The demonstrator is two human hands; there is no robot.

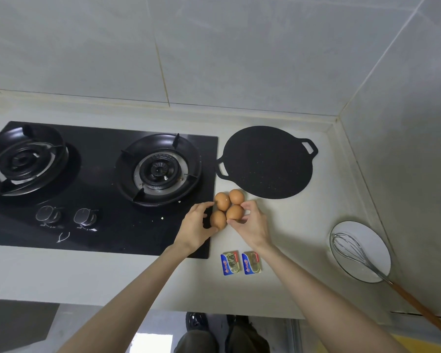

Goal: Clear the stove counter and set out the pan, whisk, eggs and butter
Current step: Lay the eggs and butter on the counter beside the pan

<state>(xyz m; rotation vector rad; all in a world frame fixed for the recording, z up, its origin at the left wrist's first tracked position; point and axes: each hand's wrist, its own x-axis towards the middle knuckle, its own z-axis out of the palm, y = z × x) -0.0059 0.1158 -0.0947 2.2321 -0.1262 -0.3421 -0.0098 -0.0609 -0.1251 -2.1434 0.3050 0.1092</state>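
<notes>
Your four brown oval eggs [233,211] sat clustered on the pale counter [290,225], between the black glass stove [107,225] and the flat round black pan [267,161]. Your right hand [252,225] pinched the near-right egg between thumb and forefinger. Your left hand [196,225] cupped the left pair, fingers curled against them. The hands flanked the cluster, each equally close.

A black glass gas hob [99,200] carries two ringed burners, one left [23,159] and one right [161,170]. Two round knobs [47,214] sit near the hob's front edge. A white plate [359,229] lies well to the hob's right. Grey wall tiles [214,47] rise behind the hob.
</notes>
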